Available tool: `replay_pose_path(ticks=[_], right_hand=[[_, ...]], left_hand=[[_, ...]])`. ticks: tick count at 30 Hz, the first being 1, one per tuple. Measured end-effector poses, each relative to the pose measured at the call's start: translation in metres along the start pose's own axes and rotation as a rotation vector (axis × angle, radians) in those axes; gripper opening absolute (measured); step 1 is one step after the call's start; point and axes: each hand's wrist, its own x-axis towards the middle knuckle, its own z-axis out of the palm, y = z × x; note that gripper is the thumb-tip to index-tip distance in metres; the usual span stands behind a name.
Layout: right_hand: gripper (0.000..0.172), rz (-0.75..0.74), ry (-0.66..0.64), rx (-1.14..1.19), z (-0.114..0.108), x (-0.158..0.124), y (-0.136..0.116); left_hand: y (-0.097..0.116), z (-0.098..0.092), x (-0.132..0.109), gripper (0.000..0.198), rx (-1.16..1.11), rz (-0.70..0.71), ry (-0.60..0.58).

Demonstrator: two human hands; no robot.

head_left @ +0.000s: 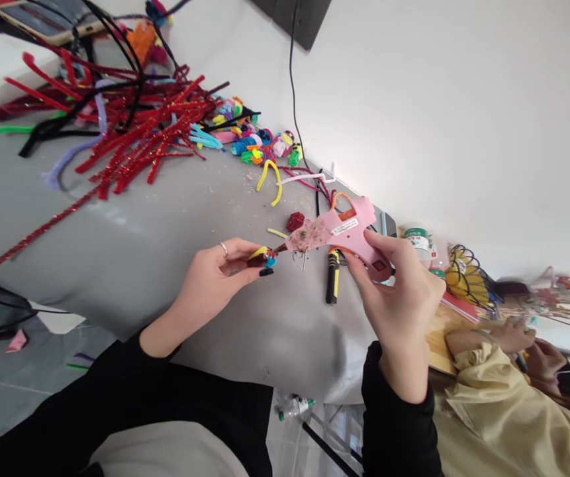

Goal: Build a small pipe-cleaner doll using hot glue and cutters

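Between the fingertips of my left hand is a small multicoloured piece, yellow, dark red and blue. My right hand grips a pink glue gun by its handle, and the dark nozzle points left, at or very near the small piece. Whether they touch is too small to tell. Just behind the nozzle lies a dark red glittery ball. A black and yellow tool rests on the grey table below the glue gun. Further back is a bent yellow pipe cleaner.
Red glittery pipe cleaners are heaped at the back left beside a white box. Small colourful figures line the table's back edge. A cable hangs behind. At the right, another person's tan sleeve and hands show near a bottle.
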Motion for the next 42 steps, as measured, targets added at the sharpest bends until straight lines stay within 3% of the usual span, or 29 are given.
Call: replay_pose_path(ticks=[13,24,29,33,36,39,42], right_hand=[[0.016,-0.023,0.001,0.008,-0.002,0.0,-0.002],[0.014,0.013,0.0,-0.056,0.002,-0.004,0.001],[0.031,0.218,0.023,-0.063,0.023,0.001,0.038],[0.028,0.479,0.029,-0.146,0.059,0.013,0.094],[0.022,0.592,-0.078,-0.247,0.086,0.022,0.128],[0.022,0.624,-0.162,-0.273,0.102,0.026,0.143],[0.032,0.58,-0.127,-0.26,0.108,0.026,0.135]], left_hand=[[0.003,-0.001,-0.001,0.029,-0.006,0.0,0.042],[0.003,-0.004,-0.001,0.044,-0.04,-0.047,0.061],[0.005,-0.003,-0.001,0.053,-0.029,-0.063,0.05],[0.003,-0.001,-0.003,0.054,-0.015,-0.066,0.011],[0.001,-0.002,-0.004,0.055,-0.005,-0.057,0.004],[0.0,-0.005,-0.004,0.055,0.003,-0.045,0.014],[0.0,-0.007,-0.003,0.055,0.016,-0.035,0.038]])
